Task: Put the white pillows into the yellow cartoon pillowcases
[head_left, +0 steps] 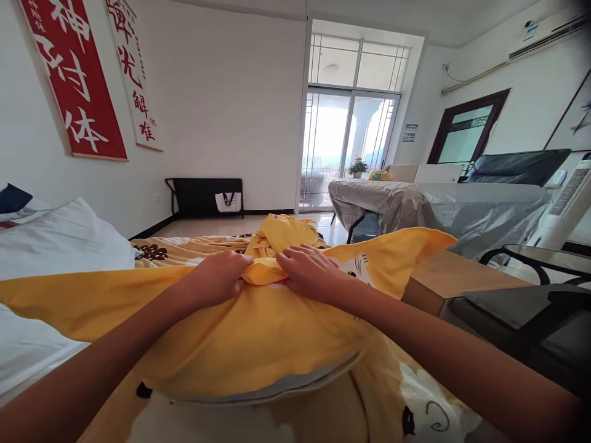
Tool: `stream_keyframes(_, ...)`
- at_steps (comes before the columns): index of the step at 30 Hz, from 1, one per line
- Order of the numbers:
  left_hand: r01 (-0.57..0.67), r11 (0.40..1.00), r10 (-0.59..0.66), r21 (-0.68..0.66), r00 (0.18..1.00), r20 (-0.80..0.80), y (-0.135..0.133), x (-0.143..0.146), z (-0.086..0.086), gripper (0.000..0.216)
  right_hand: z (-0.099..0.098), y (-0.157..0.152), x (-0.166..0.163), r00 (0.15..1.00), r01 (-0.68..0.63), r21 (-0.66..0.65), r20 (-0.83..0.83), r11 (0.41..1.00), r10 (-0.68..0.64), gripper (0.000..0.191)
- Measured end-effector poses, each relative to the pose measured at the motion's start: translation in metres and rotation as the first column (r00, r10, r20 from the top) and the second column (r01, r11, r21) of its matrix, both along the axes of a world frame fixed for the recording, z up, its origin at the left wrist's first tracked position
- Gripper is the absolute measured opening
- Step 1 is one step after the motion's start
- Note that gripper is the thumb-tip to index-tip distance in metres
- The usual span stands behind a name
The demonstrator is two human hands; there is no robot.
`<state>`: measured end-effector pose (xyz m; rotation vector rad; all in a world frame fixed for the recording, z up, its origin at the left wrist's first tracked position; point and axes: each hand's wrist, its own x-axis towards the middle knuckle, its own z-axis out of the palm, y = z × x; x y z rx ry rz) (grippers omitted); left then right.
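A yellow cloth (pixel 272 344) is spread across the bed in front of me, with a whiskered white cat face printed on its right part. My left hand (pixel 224 278) is closed on a gathered fold of it near the middle. A short way to the right, my right hand (pixel 308 272) grips the same fold, fingers curled over the top. Both ends of the cloth stretch out sideways past my forearms, and its near edge hangs in a curve with a greyish lining showing. Beyond my hands lies a bunched yellow part (pixel 289 232). My fingertips are partly hidden in the fabric.
A patterned tan blanket (pixel 184 246) lies beneath the cloth. White bedding (pixel 60 252) is heaped at left. To the right stand a wooden surface (pixel 462 274), a dark chair (pixel 503 320) and a table under a plastic sheet (pixel 443 206). A folded black frame (pixel 194 197) leans against the far wall.
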<state>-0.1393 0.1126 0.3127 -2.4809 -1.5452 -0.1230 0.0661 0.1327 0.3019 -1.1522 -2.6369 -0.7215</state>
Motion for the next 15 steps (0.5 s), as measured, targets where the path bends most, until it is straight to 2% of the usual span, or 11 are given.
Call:
stream_keyframes(3,0.038,0.996,-0.035,0.083,0.999,-0.039,0.001,0.007,-0.002,0.009,-0.002,-0.01,-0.004,0.993,0.017,0.034,0.118,0.999,-0.021,0.018)
stream_keyframes(8,0.059,0.995,-0.057,0.086,0.998,-0.027,-0.001,0.009,-0.004,0.009,-0.003,-0.013,-0.011,0.953,0.148,0.03,0.261,0.988,-0.151,0.021)
stream_keyframes(15,-0.031,0.999,0.032,0.036,0.999,-0.038,-0.007,0.016,-0.002,0.033,-0.012,0.007,-0.003,0.99,0.071,0.082,0.116,0.994,-0.08,0.019)
